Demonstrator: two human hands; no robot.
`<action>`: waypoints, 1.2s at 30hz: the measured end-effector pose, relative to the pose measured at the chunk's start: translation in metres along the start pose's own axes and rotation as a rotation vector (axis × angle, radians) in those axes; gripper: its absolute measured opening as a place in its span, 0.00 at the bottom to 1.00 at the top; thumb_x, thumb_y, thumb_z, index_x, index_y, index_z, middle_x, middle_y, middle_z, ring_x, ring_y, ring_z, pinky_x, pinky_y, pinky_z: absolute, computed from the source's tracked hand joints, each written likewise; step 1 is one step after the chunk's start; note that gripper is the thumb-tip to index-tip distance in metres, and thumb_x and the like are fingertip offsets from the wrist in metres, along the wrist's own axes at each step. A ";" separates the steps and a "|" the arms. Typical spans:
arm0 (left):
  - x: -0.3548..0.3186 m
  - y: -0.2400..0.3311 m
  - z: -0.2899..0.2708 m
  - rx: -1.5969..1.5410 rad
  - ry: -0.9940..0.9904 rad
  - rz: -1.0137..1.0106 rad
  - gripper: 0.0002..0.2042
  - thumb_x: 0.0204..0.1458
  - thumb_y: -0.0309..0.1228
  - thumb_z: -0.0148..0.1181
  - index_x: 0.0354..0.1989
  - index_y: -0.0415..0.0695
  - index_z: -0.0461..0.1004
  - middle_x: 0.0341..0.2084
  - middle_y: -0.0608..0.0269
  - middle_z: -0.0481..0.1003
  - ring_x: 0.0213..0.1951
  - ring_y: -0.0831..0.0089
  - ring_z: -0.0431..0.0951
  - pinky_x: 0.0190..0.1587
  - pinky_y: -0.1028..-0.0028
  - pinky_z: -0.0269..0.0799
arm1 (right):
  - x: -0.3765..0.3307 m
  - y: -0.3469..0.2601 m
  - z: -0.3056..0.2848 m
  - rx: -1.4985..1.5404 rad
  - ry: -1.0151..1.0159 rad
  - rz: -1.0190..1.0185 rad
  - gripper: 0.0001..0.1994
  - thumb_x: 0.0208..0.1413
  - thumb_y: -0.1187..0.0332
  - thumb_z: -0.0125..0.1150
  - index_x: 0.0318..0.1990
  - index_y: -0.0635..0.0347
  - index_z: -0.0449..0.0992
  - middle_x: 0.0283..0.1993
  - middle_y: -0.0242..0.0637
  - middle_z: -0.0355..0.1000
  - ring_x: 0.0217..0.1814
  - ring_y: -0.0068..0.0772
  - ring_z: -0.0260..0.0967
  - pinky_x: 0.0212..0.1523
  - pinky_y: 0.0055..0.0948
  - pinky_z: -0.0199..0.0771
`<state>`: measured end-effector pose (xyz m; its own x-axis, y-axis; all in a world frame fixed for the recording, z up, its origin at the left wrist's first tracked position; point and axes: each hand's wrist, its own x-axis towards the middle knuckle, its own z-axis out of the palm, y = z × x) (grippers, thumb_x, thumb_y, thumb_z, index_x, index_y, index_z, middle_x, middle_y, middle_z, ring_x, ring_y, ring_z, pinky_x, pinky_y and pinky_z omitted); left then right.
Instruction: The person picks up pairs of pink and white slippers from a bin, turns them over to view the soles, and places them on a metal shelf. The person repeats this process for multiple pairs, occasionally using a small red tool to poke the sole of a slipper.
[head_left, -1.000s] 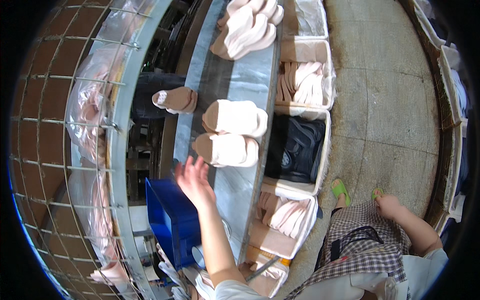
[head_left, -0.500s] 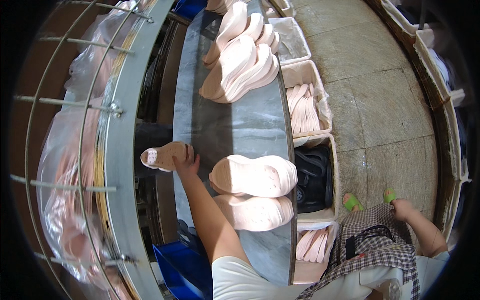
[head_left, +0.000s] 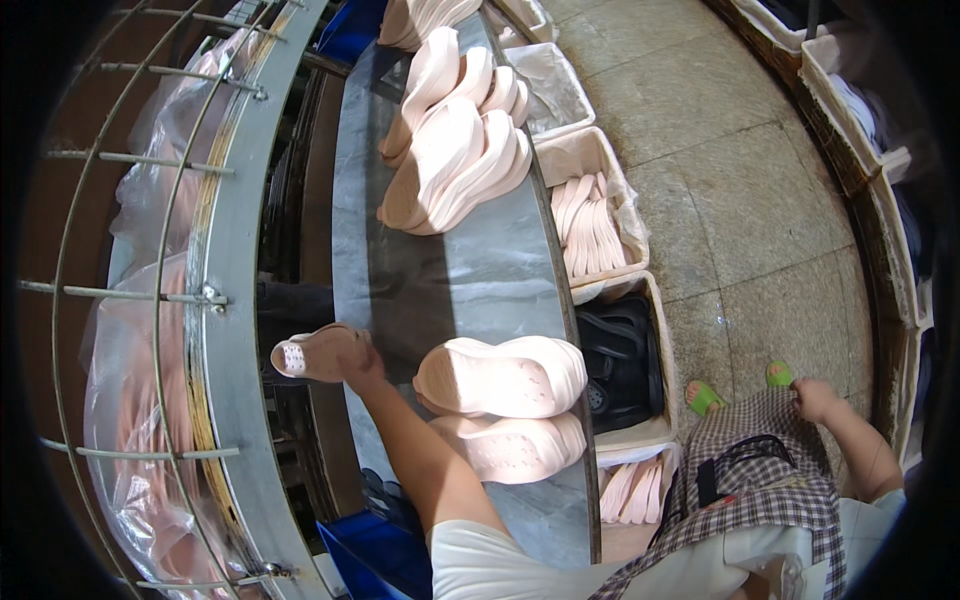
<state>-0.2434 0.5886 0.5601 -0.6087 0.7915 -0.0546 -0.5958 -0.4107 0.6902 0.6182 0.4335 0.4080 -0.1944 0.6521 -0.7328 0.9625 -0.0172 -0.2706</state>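
My left hand (head_left: 362, 366) reaches over the left edge of the grey marbled table, closed around a pale pink foam shoe (head_left: 316, 354). The shoe's far end, with a whitish dotted patch, points left beyond the table. Just right of this hand, two groups of stacked pale pink foam shoes (head_left: 505, 375) lie side by side. My right hand (head_left: 818, 401) is down at my right side, fingers closed at the edge of my checked apron (head_left: 745, 425); part of the grip is hidden.
More pink shoes (head_left: 455, 165) stand nested on the far part of the table (head_left: 500, 255). Lined bins along its right edge hold pink straps (head_left: 585, 225) and black footwear (head_left: 615, 360). A metal grid (head_left: 165, 295) with plastic-wrapped pink pieces stands left; a blue bin (head_left: 370, 550) sits near.
The whole view has shifted slightly, with the far shoes and bins now lower and further left. My left hand still holds the shoe past the table's left edge; my right hand stays at the apron.
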 end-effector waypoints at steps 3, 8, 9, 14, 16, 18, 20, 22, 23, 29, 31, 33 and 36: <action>-0.011 0.015 0.017 -0.033 0.189 -0.024 0.25 0.51 0.39 0.54 0.54 0.37 0.62 0.45 0.48 0.67 0.46 0.51 0.67 0.52 0.61 0.65 | -0.001 0.002 -0.001 -0.012 0.022 -0.034 0.12 0.46 0.64 0.56 0.38 0.59 0.73 0.36 0.50 0.72 0.41 0.51 0.70 0.42 0.45 0.71; -0.081 0.032 0.100 -0.067 0.279 -0.101 0.24 0.52 0.32 0.54 0.56 0.37 0.61 0.47 0.47 0.66 0.52 0.46 0.62 0.52 0.57 0.68 | 0.013 -0.024 -0.028 0.059 0.061 -0.135 0.13 0.47 0.64 0.55 0.39 0.60 0.72 0.36 0.50 0.72 0.42 0.53 0.69 0.44 0.45 0.70; -0.109 0.034 0.121 -0.228 0.341 -0.233 0.23 0.51 0.31 0.54 0.55 0.37 0.62 0.47 0.46 0.66 0.53 0.45 0.61 0.51 0.57 0.69 | 0.019 -0.036 -0.039 0.079 0.103 -0.244 0.13 0.48 0.65 0.55 0.40 0.61 0.72 0.36 0.51 0.72 0.43 0.53 0.69 0.44 0.45 0.69; -0.274 -0.019 0.215 -0.327 0.093 -0.428 0.20 0.52 0.31 0.54 0.52 0.37 0.65 0.50 0.44 0.66 0.54 0.45 0.61 0.48 0.59 0.73 | 0.024 -0.108 -0.113 0.417 0.414 -0.656 0.20 0.50 0.64 0.57 0.51 0.62 0.69 0.42 0.46 0.72 0.44 0.50 0.69 0.49 0.40 0.67; -0.337 -0.045 0.242 -0.256 0.110 -0.394 0.22 0.50 0.28 0.56 0.54 0.35 0.64 0.54 0.43 0.61 0.56 0.45 0.59 0.46 0.62 0.76 | 0.015 -0.142 -0.147 0.917 0.226 -0.735 0.22 0.52 0.64 0.60 0.53 0.63 0.66 0.43 0.40 0.72 0.47 0.31 0.69 0.47 0.30 0.69; -0.390 -0.073 0.258 -0.145 0.018 -0.427 0.26 0.47 0.26 0.59 0.56 0.35 0.63 0.57 0.43 0.57 0.60 0.45 0.54 0.44 0.66 0.78 | 0.001 -0.180 -0.176 1.275 -0.034 -0.703 0.23 0.57 0.62 0.57 0.58 0.60 0.62 0.45 0.37 0.71 0.46 0.25 0.68 0.48 0.26 0.68; -0.450 -0.101 0.268 -0.224 -0.059 -0.620 0.25 0.47 0.28 0.58 0.56 0.36 0.64 0.55 0.43 0.60 0.58 0.46 0.57 0.42 0.67 0.79 | -0.036 -0.190 -0.198 1.392 -0.316 -0.698 0.29 0.57 0.60 0.56 0.64 0.55 0.53 0.56 0.40 0.65 0.59 0.31 0.61 0.56 0.32 0.65; -0.491 -0.137 0.271 -0.341 -0.232 -0.785 0.24 0.49 0.32 0.55 0.55 0.38 0.65 0.52 0.45 0.65 0.53 0.50 0.65 0.37 0.70 0.78 | -0.067 -0.192 -0.206 1.635 -0.578 -0.623 0.35 0.57 0.60 0.55 0.67 0.53 0.43 0.62 0.42 0.56 0.64 0.34 0.54 0.59 0.34 0.61; -0.513 -0.154 0.273 -0.265 -0.250 -0.762 0.23 0.50 0.35 0.53 0.55 0.38 0.65 0.48 0.46 0.68 0.47 0.54 0.70 0.37 0.67 0.78 | -0.084 -0.186 -0.206 1.790 -0.686 -0.751 0.37 0.57 0.61 0.54 0.68 0.53 0.38 0.65 0.42 0.52 0.66 0.36 0.52 0.61 0.36 0.60; -0.569 -0.206 0.284 0.209 -0.291 -0.691 0.32 0.51 0.39 0.57 0.61 0.35 0.55 0.54 0.48 0.66 0.54 0.54 0.68 0.54 0.58 0.67 | -0.129 -0.112 -0.186 1.825 -0.431 -0.786 0.42 0.49 0.69 0.60 0.67 0.59 0.39 0.62 0.45 0.53 0.64 0.37 0.53 0.62 0.37 0.56; -0.570 -0.211 0.295 0.011 -0.254 -0.671 0.34 0.52 0.43 0.56 0.62 0.37 0.53 0.56 0.50 0.64 0.55 0.55 0.67 0.55 0.57 0.66 | -0.138 -0.098 -0.182 1.831 -0.451 -0.781 0.43 0.48 0.71 0.61 0.67 0.58 0.39 0.62 0.46 0.52 0.64 0.38 0.53 0.62 0.37 0.56; -0.574 -0.213 0.305 0.184 -0.183 -0.561 0.29 0.57 0.45 0.48 0.61 0.39 0.55 0.55 0.50 0.65 0.54 0.57 0.69 0.53 0.59 0.69 | -0.148 -0.090 -0.177 1.782 -0.442 -0.770 0.43 0.48 0.71 0.60 0.67 0.58 0.38 0.62 0.47 0.52 0.64 0.39 0.52 0.62 0.37 0.55; -0.579 -0.216 0.318 0.339 -0.183 -0.461 0.29 0.59 0.44 0.44 0.64 0.40 0.50 0.57 0.49 0.62 0.57 0.55 0.65 0.58 0.57 0.62 | -0.158 -0.087 -0.174 1.784 -0.528 -0.733 0.43 0.48 0.71 0.60 0.68 0.59 0.37 0.63 0.47 0.51 0.65 0.40 0.51 0.64 0.38 0.53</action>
<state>0.4043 0.3632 0.6718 -0.2092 0.9310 -0.2990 -0.5585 0.1372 0.8181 0.5983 0.4639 0.6561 -0.7381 0.6440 -0.2011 -0.4847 -0.7135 -0.5059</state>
